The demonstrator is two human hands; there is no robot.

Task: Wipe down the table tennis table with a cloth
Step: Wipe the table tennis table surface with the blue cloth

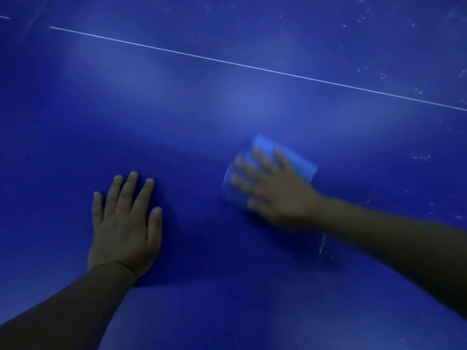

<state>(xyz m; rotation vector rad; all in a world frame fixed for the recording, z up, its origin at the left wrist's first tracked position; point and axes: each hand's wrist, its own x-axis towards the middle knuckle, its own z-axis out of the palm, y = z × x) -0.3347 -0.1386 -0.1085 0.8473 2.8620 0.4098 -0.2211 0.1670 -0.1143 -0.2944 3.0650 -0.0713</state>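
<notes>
Both hands (125, 223) (275, 190) press blue table (202, 109), cloth (298, 160).

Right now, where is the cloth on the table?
In the head view, the cloth lies right of centre on the blue table, under the right hand, below the white line.

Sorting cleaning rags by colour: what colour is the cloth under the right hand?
Light blue cloth, paler than the dark blue table tennis table; seen in the head view.

Dim indoor games or sports space, deep blue table tennis table (177, 117) filling the view, thin white line (252, 66) crossing its matte, speckled surface
</notes>
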